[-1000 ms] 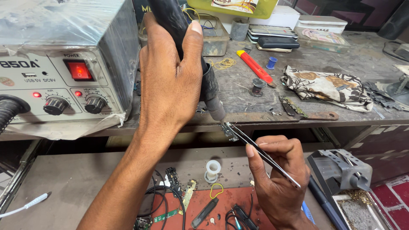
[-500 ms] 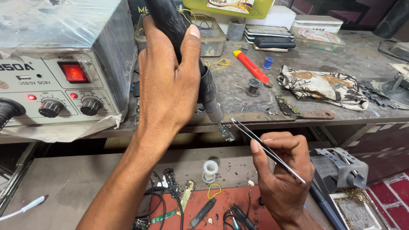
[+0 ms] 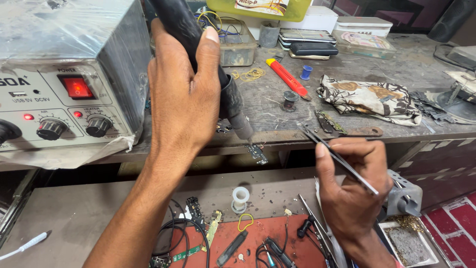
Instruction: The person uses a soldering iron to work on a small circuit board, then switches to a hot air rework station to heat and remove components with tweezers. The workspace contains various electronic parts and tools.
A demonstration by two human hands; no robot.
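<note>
Left hand grip wrapped round hot-air wand, nozzle over small board at surface edge. Right hand at 4 o'clock, grip pinching tweezers.

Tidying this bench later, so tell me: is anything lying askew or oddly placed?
Yes. A small circuit part hangs over the bench's front edge, below the hot-air nozzle in the left hand.
</note>
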